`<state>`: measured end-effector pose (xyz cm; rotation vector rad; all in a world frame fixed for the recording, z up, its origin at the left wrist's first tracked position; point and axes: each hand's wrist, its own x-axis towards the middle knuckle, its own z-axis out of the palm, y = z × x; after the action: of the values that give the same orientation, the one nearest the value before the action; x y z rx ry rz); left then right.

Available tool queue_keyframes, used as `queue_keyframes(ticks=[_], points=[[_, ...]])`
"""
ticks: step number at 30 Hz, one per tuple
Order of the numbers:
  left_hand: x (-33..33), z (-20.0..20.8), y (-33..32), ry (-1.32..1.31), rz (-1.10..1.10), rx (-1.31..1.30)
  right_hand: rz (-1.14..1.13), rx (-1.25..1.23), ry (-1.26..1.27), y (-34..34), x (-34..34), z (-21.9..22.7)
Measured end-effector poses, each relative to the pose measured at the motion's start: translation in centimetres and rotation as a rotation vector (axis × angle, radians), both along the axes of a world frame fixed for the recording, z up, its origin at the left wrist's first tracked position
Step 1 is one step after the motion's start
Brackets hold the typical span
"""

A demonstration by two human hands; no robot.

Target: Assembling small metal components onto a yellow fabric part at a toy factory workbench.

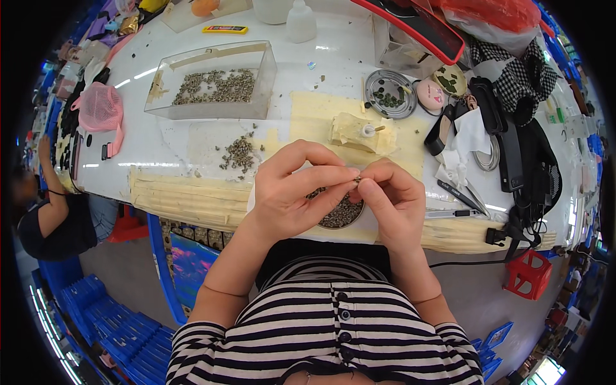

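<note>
My left hand (297, 192) and my right hand (393, 199) meet fingertip to fingertip over a round dish (339, 217) full of small grey-brown pieces. Both hands are pinched closed at the tips. Whatever lies between the fingertips is tiny and mostly hidden, so its kind does not show. Just beyond the hands sits a tape-wrapped block (364, 133) with a short white nozzle-like stub on top. A loose heap of similar small pieces (239, 154) lies on the table left of my left hand.
A clear box (263, 96) holding many small pieces stands at the back left. Right of centre are a round tin (404, 110) with dark green bits, a pink round case (430, 94) and tweezers (471, 192). A red-framed device (443, 45) overhangs the far right. Pink mesh (101, 109) lies left.
</note>
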<state>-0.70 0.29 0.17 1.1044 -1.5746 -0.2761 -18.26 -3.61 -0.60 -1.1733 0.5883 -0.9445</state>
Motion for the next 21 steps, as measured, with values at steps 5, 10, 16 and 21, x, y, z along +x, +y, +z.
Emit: queue_keyframes(ticks=[5, 10, 16, 21], points=[[0.00, -0.11, 0.00, 0.009, -0.018, -0.007, -0.033, 0.006, -0.008, 0.04, -0.01, 0.25], [-0.03, -0.06, -0.02, -0.005, -0.029, -0.001, -0.088, -0.041, 0.041, 0.12, 0.26, 0.34], [-0.10, -0.31, -0.06, -0.028, -0.011, -0.021, -0.187, -0.213, 0.150, -0.01, 0.46, -0.15], [-0.11, -0.23, -0.03, -0.003, -0.003, 0.012, -0.272, -0.403, 0.211, -0.29, 0.88, 0.17]])
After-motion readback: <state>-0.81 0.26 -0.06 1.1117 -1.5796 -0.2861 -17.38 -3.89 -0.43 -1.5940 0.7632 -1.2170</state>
